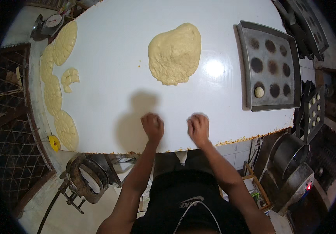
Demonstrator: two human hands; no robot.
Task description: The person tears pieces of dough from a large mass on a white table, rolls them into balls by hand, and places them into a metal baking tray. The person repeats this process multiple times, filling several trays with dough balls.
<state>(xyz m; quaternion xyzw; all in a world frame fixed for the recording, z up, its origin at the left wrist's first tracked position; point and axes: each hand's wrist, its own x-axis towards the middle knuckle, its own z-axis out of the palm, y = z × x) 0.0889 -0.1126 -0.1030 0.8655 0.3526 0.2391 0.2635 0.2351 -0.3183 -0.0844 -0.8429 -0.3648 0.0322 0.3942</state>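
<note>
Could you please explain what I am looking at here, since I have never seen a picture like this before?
This is one picture from a wide camera worn on a person's head, looking down, so straight edges bend. The left hand and right hand are cupped on a white table; what is under them is hidden. Further off lies a large lump of dough. At the left edge are scored dough rounds and a scale. To the right, a dark baking tray holds one dough ball.
</note>
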